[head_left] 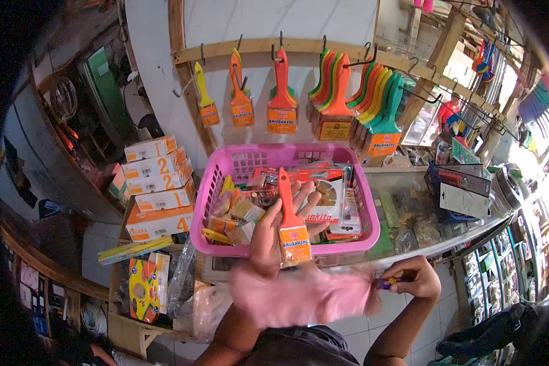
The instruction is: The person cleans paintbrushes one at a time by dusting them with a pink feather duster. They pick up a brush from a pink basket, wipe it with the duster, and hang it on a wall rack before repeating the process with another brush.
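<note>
My left hand (263,238) holds a red-handled paintbrush (288,210) upright over the front of the pink basket (201,238). Its fingers spread behind the handle and the thumb lies at the side. The brush wears an orange "Brushking" sleeve over its bristles. To the right, my right hand (416,277) is closed around the dark, purple-and-yellow handle of a pink fluffy duster (305,297). Smeared by motion, the duster head stretches leftward just below the brush and covers part of my left wrist.
Paintbrushes (335,85) hang on hooks along a wooden rail (259,47). Packaged goods fill the basket, which stands on a glass counter (409,177). Stacked white-and-orange boxes (158,195) are at left. A dark wire holder (463,189) stands at right.
</note>
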Motion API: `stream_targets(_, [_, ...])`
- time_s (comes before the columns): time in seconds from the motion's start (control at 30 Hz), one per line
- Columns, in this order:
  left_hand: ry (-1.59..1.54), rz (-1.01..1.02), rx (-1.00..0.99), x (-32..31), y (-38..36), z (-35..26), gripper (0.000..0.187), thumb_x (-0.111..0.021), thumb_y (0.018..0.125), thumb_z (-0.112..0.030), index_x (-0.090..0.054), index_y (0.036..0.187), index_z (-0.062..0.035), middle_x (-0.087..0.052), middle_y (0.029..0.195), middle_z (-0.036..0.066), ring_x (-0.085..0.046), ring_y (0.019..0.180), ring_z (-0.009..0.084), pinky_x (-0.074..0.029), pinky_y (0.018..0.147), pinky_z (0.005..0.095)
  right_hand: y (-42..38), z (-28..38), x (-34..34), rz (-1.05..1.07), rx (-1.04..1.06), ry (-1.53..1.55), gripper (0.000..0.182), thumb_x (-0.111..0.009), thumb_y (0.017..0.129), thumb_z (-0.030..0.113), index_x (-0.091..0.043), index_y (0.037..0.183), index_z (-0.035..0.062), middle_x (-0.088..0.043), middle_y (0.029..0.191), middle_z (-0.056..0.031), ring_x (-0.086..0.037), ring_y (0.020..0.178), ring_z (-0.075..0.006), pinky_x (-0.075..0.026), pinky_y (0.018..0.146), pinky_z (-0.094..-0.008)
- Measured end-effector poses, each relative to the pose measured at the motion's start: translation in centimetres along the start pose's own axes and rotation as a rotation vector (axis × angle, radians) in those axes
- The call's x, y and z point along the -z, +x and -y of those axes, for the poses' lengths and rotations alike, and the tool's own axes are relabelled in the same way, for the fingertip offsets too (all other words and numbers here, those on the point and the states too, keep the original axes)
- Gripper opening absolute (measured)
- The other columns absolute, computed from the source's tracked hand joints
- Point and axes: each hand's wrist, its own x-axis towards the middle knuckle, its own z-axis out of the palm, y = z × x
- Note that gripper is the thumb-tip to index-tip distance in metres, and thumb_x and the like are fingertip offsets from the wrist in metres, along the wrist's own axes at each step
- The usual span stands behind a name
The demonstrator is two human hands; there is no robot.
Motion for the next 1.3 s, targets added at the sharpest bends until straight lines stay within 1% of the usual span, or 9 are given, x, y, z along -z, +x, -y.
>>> stream_targets(0.17, [0.532, -0.025, -0.315, 2.8, 0.5, 0.4, 0.044, -0.037, 0.105, -0.031, -0.040, 0.143, -0.0085, -0.044, 0.148, 0.013, -0.042, 0.137, 0.0265, -0.034, 0.113, 0.0508, 1.1, 0.9, -2.2, -0.346, -0.133, 0.230, 0.028, -0.081, 0.074, 0.002, -0.070, 0.100, -0.0053, -0.072, 0.090, -0.0093, -0.063, 0.073, -0.0075, -0.048, 0.058, -0.0225])
stream_targets(0.33, [0.004, -0.166, -0.125, 1.6, 0.2, 0.5, 0.045, -0.049, 0.102, -0.030, -0.038, 0.143, -0.0156, -0.042, 0.151, 0.003, -0.033, 0.142, 0.0198, -0.039, 0.108, 0.0500, -1.0, -0.2, -1.3, -0.218, 0.040, 0.112, 0.026, -0.079, 0.076, 0.001, -0.069, 0.099, -0.0061, -0.069, 0.088, -0.0067, -0.061, 0.071, -0.0099, -0.048, 0.057, -0.0238])
stream_targets(0.4, [0.228, 0.097, -0.372, 3.4, 0.4, 1.8, 0.042, -0.051, 0.101, -0.033, -0.048, 0.138, -0.0130, -0.054, 0.139, 0.003, -0.049, 0.130, 0.0133, -0.044, 0.104, 0.0449, -1.4, 0.7, -1.4, -0.427, -0.033, 0.154, 0.026, -0.079, 0.076, 0.000, -0.069, 0.099, -0.0061, -0.069, 0.088, -0.0076, -0.061, 0.070, -0.0098, -0.048, 0.057, -0.0241])
stream_targets(0.47, [0.193, -0.318, -0.169, 0.0, 0.3, 1.0, 0.040, -0.054, 0.100, -0.033, -0.048, 0.136, -0.0166, -0.063, 0.117, 0.000, -0.061, 0.098, 0.0117, -0.052, 0.078, 0.0329, -1.3, 1.4, -1.7, -0.520, -0.039, 0.172, 0.026, -0.080, 0.077, 0.003, -0.069, 0.099, -0.0062, -0.069, 0.084, -0.0079, -0.058, 0.065, -0.0089, -0.046, 0.054, -0.0237])
stream_targets(0.63, [-0.178, -0.035, -0.092, 2.3, 0.7, 1.3, 0.040, -0.049, 0.102, -0.033, -0.044, 0.138, -0.0173, -0.038, 0.153, 0.013, -0.031, 0.144, 0.0296, -0.027, 0.115, 0.0540, -1.4, 1.2, -2.1, -0.379, 0.026, 0.076, 0.025, -0.079, 0.079, 0.004, -0.069, 0.100, -0.0061, -0.066, 0.079, -0.0054, -0.055, 0.062, -0.0072, -0.043, 0.052, -0.0231])
stream_targets(0.9, [-0.238, 0.089, -0.114, 4.0, 1.6, 1.7, 0.048, -0.035, 0.103, -0.050, -0.044, 0.139, -0.0192, -0.028, 0.155, 0.025, -0.023, 0.144, 0.0442, -0.027, 0.112, 0.0644, 0.8, 0.9, -3.9, -0.319, -0.035, 0.075, 0.025, -0.073, 0.081, -0.003, -0.067, 0.105, -0.0053, -0.069, 0.086, -0.0059, -0.058, 0.071, -0.0077, -0.049, 0.062, -0.0245])
stream_targets(1.03, [-0.120, -0.192, -0.106, 0.6, 0.4, 0.9, 0.054, -0.037, 0.102, -0.052, -0.041, 0.144, -0.0172, -0.042, 0.148, 0.010, -0.037, 0.139, 0.0274, -0.023, 0.116, 0.0575, 3.1, 1.3, -4.2, -0.478, -0.036, 0.006, 0.029, -0.076, 0.078, -0.002, -0.067, 0.106, -0.0049, -0.071, 0.094, -0.0087, -0.064, 0.083, -0.0108, -0.052, 0.074, -0.0267])
stream_targets(1.2, [-0.142, 0.254, -0.186, 5.0, 1.2, 1.5, 0.068, -0.030, 0.101, -0.056, -0.034, 0.146, -0.0053, -0.024, 0.158, 0.019, -0.020, 0.147, 0.0347, -0.016, 0.120, 0.0542, 3.0, 0.8, -3.9, -0.237, 0.044, -0.010, 0.026, -0.073, 0.081, 0.000, -0.067, 0.106, -0.0050, -0.071, 0.095, -0.0100, -0.065, 0.086, -0.0117, -0.053, 0.076, -0.0276])
stream_targets(1.3, [-0.113, -0.100, -0.097, 0.6, 0.0, 0.6, 0.072, -0.030, 0.098, -0.064, -0.032, 0.149, -0.0128, -0.030, 0.156, 0.014, -0.030, 0.143, 0.0315, -0.022, 0.116, 0.0563, 3.7, 1.9, -5.2, -0.499, -0.014, -0.043, 0.029, -0.074, 0.080, 0.001, -0.067, 0.107, -0.0055, -0.070, 0.095, -0.0123, -0.065, 0.087, -0.0125, -0.053, 0.077, -0.0277])
